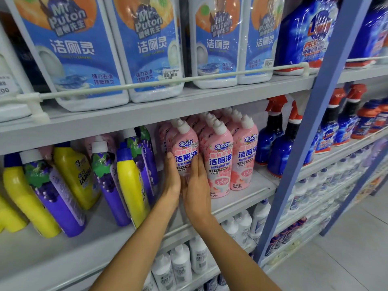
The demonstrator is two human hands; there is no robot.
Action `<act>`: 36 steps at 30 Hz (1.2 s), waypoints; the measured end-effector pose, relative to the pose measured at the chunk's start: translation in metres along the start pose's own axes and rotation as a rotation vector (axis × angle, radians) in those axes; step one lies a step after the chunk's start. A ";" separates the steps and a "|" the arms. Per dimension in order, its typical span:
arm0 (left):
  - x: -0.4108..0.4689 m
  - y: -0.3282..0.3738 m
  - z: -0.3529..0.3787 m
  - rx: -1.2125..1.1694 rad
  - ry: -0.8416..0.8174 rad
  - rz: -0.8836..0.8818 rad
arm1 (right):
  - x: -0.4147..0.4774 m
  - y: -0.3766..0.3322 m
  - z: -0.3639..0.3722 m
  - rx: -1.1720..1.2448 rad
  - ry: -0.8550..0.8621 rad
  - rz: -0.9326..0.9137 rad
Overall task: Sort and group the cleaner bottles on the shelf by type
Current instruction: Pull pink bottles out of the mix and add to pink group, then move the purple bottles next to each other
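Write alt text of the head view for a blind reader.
The left hand and right hand press flat on a pink bottle fronting a pink group on a shelf. Purple bottles and yellow bottles lean mixed at left; blue spray bottles stand at right.

Two arms are showing in the lower middle of the frame. The left forearm (pixel 136 244) is entering from the bottom edge left of centre, and the right forearm (pixel 235 255) from the bottom edge right of centre. Both are running bare from the frame edge to the wrist. The left hand (pixel 172 181) and right hand (pixel 196 185) are sitting mid-frame, also bare. The fingers are reading long and slim. Nail detail is blurring out, so I cannot tell more there.
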State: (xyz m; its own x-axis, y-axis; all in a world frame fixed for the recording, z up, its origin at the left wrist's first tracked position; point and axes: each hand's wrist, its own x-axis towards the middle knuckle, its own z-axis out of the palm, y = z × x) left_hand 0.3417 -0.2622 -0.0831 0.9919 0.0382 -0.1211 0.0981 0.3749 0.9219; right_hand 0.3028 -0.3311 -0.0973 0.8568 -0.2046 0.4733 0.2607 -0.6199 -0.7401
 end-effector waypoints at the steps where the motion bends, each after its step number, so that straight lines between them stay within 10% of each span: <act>1: 0.001 0.004 0.003 -0.073 0.007 0.007 | 0.002 0.000 -0.002 -0.014 0.009 -0.034; 24: 0.002 0.019 0.019 0.004 0.097 0.087 | -0.005 0.004 -0.016 -0.057 -0.110 -0.087; 36: -0.075 0.026 -0.012 0.257 0.224 0.231 | -0.018 0.002 -0.069 0.454 -0.241 0.036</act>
State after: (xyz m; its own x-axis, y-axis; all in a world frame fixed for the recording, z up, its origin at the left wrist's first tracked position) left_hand 0.2694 -0.2442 -0.0545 0.9509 0.3057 0.0487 -0.0798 0.0901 0.9927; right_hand 0.2572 -0.3809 -0.0747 0.9332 -0.0061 0.3593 0.3498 -0.2133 -0.9122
